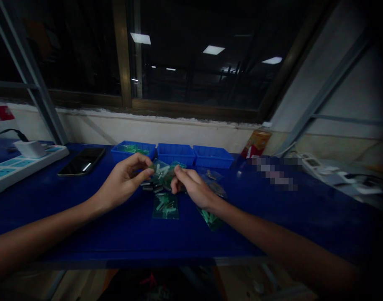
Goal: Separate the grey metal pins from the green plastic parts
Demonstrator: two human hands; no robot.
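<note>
My left hand [125,179] and my right hand [193,186] meet over the middle of a blue table [84,217]. Both pinch the edges of a small clear plastic bag [162,170] with green and pale parts inside. Under the hands lie several small dark metal pieces [153,187]. Another clear bag of green parts [165,206] lies flat just in front of them, and a further bag [212,219] shows beneath my right wrist.
Three blue trays [175,153] stand in a row at the back of the table; the left one holds green parts. A black phone [82,161] lies at the left, beside a white power strip [18,161]. White devices [335,173] sit at the right.
</note>
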